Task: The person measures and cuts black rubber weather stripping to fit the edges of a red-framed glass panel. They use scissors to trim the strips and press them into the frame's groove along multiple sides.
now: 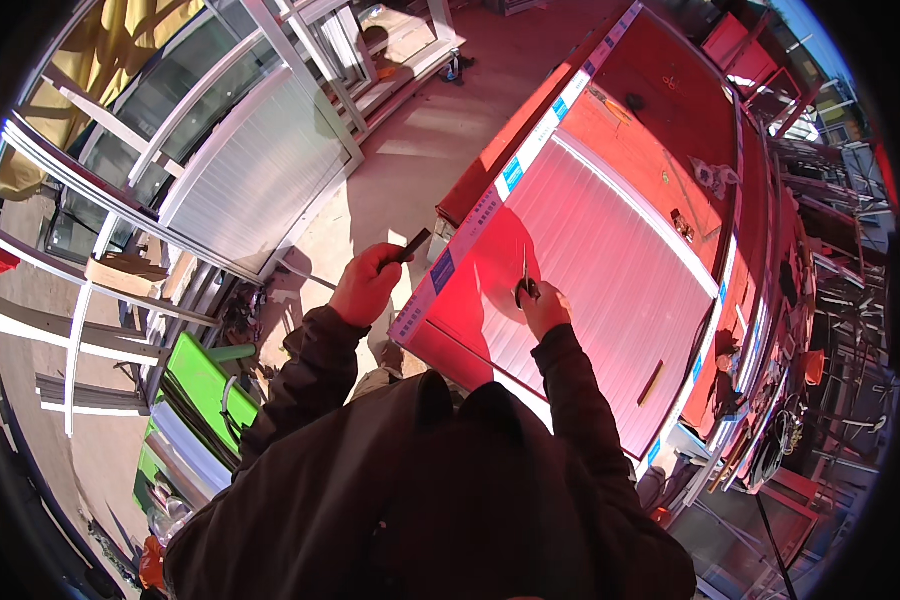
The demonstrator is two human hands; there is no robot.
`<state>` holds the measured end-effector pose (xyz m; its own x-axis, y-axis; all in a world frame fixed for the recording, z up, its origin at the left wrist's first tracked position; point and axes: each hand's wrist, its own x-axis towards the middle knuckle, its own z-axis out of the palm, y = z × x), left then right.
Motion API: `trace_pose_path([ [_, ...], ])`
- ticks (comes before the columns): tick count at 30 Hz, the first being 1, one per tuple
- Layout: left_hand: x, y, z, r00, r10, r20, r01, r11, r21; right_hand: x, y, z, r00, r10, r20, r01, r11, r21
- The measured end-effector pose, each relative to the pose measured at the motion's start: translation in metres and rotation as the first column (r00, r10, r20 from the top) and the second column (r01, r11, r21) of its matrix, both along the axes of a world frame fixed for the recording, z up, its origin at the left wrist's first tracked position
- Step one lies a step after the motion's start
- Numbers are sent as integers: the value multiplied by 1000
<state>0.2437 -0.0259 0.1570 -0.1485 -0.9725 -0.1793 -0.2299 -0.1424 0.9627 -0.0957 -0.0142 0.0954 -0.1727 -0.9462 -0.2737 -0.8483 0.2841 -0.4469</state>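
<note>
Left hand (367, 283) pinches a short dark strip (410, 245), its long axis pointing right toward the scissors (525, 283) gripped in right hand (545, 308).

Your left hand (367, 283) is raised in front of you, fingers closed in a fist. Your right hand (543, 305) is lower, fingers curled tight, with the forearm stretched forward.

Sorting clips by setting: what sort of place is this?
Probably a window or door fabrication workshop: a ribbed panel lies framed on a red workbench, and finished frames lean at the left.
</note>
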Motion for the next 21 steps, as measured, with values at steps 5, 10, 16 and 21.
trace_pose_path([
  [5,-64,-44,-21,998,-64,0,64,998,20,-98,2,-55,964,-220,-151,226,974,24],
  [10,-119,-82,-21,991,-45,-125,76,963,259,-109,4,-51,983,-176,47,171,981,96],
  [16,-204,-129,-37,971,-234,-38,236,970,52,-35,-54,-10,525,126,842,124,967,-222],
  [21,-250,-182,-39,990,-136,-43,139,988,67,-22,-112,-28,134,-117,984,472,881,40],
])
